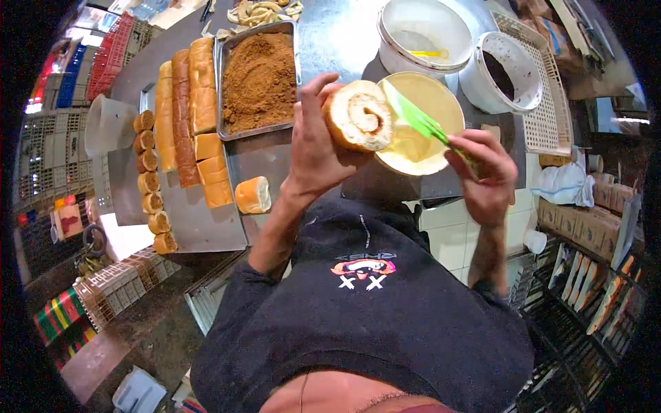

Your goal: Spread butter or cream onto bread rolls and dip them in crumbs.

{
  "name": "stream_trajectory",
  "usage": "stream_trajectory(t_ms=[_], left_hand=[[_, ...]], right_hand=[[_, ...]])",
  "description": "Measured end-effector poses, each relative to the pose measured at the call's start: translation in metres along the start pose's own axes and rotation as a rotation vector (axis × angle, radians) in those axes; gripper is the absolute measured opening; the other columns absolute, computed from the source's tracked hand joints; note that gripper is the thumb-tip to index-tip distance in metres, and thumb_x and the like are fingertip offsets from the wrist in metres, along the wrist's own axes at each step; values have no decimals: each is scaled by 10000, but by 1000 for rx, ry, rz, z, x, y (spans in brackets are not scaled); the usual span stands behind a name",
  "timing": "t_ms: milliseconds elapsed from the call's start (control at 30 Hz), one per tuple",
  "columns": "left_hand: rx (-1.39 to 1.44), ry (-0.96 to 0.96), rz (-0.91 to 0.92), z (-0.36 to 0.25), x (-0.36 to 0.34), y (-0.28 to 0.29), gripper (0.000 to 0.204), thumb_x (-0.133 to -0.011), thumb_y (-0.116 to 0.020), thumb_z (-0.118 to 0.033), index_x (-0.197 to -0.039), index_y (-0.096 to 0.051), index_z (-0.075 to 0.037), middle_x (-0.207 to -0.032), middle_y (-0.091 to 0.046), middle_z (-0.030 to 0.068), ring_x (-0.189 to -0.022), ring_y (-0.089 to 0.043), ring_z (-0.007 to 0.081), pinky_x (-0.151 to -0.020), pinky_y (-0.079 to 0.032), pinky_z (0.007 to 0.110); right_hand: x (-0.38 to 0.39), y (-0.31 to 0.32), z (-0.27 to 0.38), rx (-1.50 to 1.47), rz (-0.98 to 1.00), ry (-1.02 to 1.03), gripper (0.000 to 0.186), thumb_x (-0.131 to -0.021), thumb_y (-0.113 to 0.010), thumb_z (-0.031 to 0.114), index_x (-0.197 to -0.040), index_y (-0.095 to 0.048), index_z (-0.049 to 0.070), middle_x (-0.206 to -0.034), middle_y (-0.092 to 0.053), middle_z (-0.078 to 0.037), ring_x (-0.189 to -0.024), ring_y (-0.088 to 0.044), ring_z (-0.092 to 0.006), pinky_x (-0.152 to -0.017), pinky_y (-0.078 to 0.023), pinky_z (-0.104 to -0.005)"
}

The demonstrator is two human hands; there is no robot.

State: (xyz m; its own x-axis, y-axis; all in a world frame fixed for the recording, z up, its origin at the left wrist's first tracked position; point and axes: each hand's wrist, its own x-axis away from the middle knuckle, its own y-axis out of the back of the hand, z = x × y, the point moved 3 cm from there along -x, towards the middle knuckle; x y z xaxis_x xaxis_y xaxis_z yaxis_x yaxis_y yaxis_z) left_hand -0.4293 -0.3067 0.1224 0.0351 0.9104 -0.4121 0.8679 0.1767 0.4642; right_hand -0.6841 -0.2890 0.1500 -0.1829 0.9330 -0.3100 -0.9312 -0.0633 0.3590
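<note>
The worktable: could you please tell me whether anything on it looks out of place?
Slightly: one short bread piece lies apart from the neatly lined loaves, and pale scraps lie loosely heaped beyond the tray of brown crumbs.

Small grey lettering [365,255] on a black long-sleeved cloth top [413,330]
It stands on the chest, beside a pink-and-orange printed figure [363,266].
</note>
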Motion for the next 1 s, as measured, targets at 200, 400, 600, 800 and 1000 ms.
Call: stream_trajectory(t_ms=[200,400,600,800,1000], left_hand=[[40,-130,-9,-20,-13,5,1108,-544,-944,-104,-1420,-268,-34,-1191,-604,169,-1091,-643,288,-967,-517,371],[182,28,109,-20,2,9,1140,-557,-928,-68,-1424,-189,-59,-1174,-617,183,-1077,-656,286,-960,-525,368],[243,129,61,-18,26,9,1150,-563,-900,-14,-1417,-133,-86,-1169,-611,203,-1088,-647,292,-964,-522,377],[87,205,-137,0,52,32,1125,-551,-912,-48,-1410,-186,-80,-1183,-615,187,-1116,-632,322,-986,-483,413],[-678,144,1,86,100,95,837,-556,-891,-130,-1291,-495,-76,-1189,-595,75,-1161,-574,330,-1051,-362,430]], right_hand=[[18,-3,5,271,41,45,466,-716,-681,-132,-1107,-777,103,-989,-677,-87,-877,-677,-227,-779,-555,-315],[18,-7,12,310,-35,257,376,-750,-694,-103,-1038,-803,113,-980,-681,-86,-868,-665,-234,-766,-548,-324],[3,-38,-5,433,-81,114,340,-817,-685,-48,-1106,-770,111,-996,-683,-112,-819,-676,-250,-728,-552,-349],[20,-61,0,299,129,96,348,-818,-659,-66,-1117,-753,86,-991,-676,-116,-846,-688,-253,-757,-553,-353],[22,-37,-18,403,55,-19,312,-851,-667,-83,-1112,-757,64,-986,-679,-114,-884,-678,-237,-782,-540,-343]])
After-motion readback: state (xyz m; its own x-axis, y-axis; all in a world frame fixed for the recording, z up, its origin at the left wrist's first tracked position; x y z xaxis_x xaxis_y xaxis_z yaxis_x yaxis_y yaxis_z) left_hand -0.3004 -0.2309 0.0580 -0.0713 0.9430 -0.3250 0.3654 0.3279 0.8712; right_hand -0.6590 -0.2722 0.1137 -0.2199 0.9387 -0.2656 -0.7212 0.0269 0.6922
